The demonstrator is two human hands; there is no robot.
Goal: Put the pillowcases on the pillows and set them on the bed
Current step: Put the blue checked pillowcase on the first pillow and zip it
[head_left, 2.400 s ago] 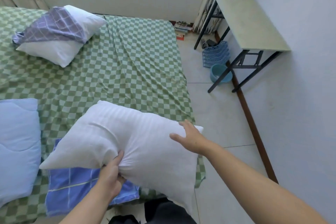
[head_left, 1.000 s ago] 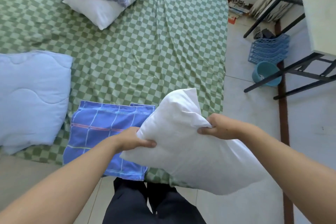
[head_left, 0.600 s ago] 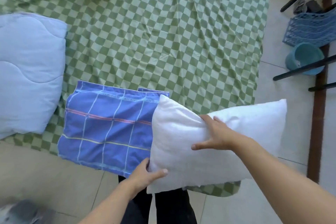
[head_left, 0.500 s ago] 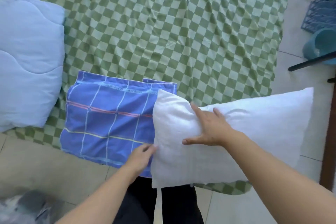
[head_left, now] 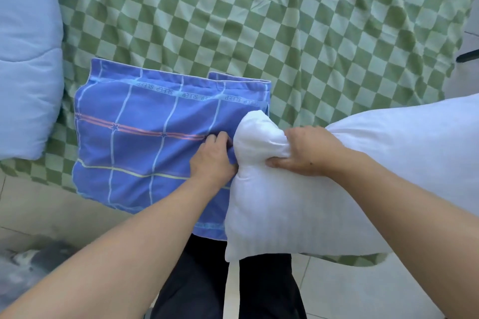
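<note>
Checked bed [head_left: 298, 21] — left hand [head_left: 212, 160] pinches flat pillowcase [head_left: 145, 142]; right hand [head_left: 308, 153] squeezes bare pillow [head_left: 388, 189].

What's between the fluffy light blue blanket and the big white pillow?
In the head view, the blue checked pillowcase lies flat on the bed between the light blue quilt and the white pillow, with the left hand gripping its edge.

bare forearms [head_left: 145, 235], dark trousers [head_left: 202, 280]

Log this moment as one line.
step: casing pillow | left hand: grips pillowcase | right hand: squeezes pillow end | pillow: not inside
</note>
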